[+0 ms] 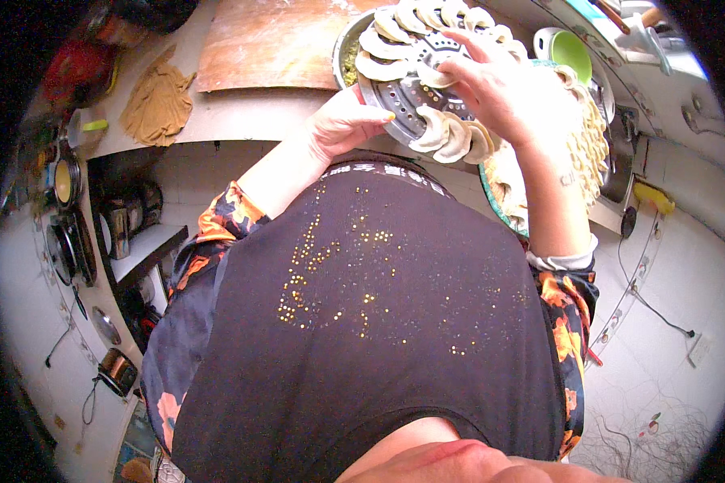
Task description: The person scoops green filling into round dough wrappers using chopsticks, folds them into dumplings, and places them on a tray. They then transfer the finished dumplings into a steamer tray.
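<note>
My left hand (pixel 351 121) grips the near left rim of a round perforated metal steamer plate (pixel 399 111), thumb on top. White crescent dumplings (pixel 393 45) stand around the plate's edge, and several more overlap at its near side. Over the middle of the plate, my right hand (pixel 483 84) holds one dumpling (pixel 434 75) between thumb and fingers. Under the plate's left side shows a metal bowl (pixel 340 51) with a green chopped filling (pixel 350 63). To the right, partly behind my right forearm, is a green-rimmed tray (pixel 496 202) with many dumplings (pixel 589 139).
A floury wooden board (pixel 266 48) lies on the counter at the upper left, beside a crumpled brown cloth (pixel 160 102). A light green bowl (pixel 571 55) stands past the tray. Pans (pixel 66 247) and a shelf (pixel 148 247) are at the left.
</note>
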